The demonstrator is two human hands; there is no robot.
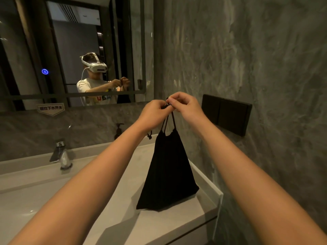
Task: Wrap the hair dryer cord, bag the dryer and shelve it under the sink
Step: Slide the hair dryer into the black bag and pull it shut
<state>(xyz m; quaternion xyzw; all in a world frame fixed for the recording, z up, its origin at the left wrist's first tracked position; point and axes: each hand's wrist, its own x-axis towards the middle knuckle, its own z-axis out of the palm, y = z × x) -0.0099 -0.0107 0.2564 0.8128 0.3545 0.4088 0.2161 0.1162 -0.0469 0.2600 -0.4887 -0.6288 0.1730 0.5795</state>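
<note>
Both hands, left hand (153, 113) and right hand (185, 105), pinch the drawstring (169, 119) of the black bag (168, 174) (mouth cinched), which seems to rest on the right end of the counter (123, 200), near the wall.

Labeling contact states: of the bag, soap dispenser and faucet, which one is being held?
The black drawstring bag: both hands pinch its cords, left hand and right hand. Soap dispenser and faucet stand untouched.

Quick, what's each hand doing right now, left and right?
Left hand: closed, pinching the drawstring of the black bag.
Right hand: closed, pinching the same drawstring at the top.
</note>
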